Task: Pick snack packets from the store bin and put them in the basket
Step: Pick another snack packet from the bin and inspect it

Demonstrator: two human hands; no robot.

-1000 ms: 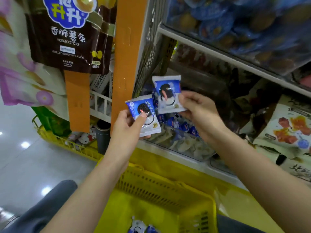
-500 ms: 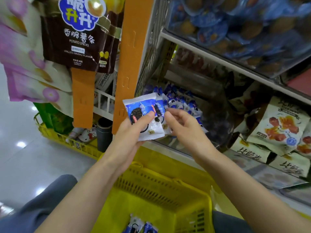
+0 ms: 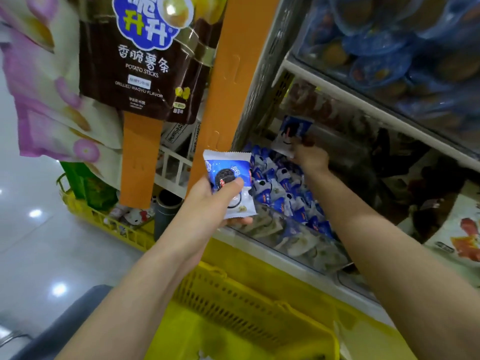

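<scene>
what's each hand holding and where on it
Left hand pinches a blue-and-white cookie packet at its middle; right hand grips a second blue-and-white packet by its lower edge.

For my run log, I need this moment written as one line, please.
left hand grips cookie packet | right hand pinches second packet over store bin | basket below
</scene>
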